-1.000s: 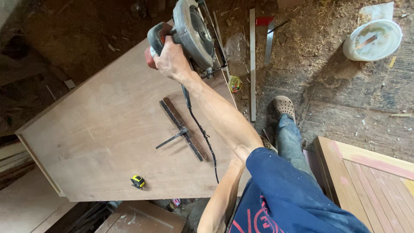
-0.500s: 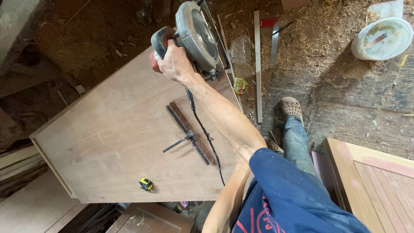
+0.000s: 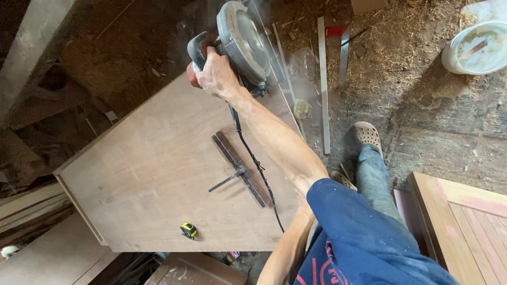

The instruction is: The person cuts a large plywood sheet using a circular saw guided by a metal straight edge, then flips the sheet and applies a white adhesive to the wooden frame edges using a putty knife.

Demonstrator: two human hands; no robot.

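Although the right arm runs in plain sight from the blue sleeve at the lower right up to the top centre of the frame, the left hand never shows: only a forearm drops out of the bottom edge, so whether that hand is open or closed cannot be told. Fingers of the right hand (image 3: 215, 74) are wrapped fully around the handle of the circular saw (image 3: 240, 45), clamped tight, and they hide most of the grip beneath them. Fine dust hangs as a haze around the saw's guard at the upper centre, blurring the blade and the exact line where it meets the wood. Its black cord (image 3: 253, 158) trails down along the forearm and across the plywood panel (image 3: 158, 174), ending near the panel's lower edge.

On the panel, well apart from the saw, lies a dark carpenter's square (image 3: 237, 169), its thin arm pointing toward the lower left. Near the bottom edge of the panel sits a small yellow-and-black tape measure (image 3: 188, 230).

At the upper right a white bucket (image 3: 475, 50) is cut off by the frame. A long thin wooden strip (image 3: 323, 84) lies on the sawdust-covered floor beside the panel. A foot in a perforated clog (image 3: 367, 138) stands to the right of the strip.
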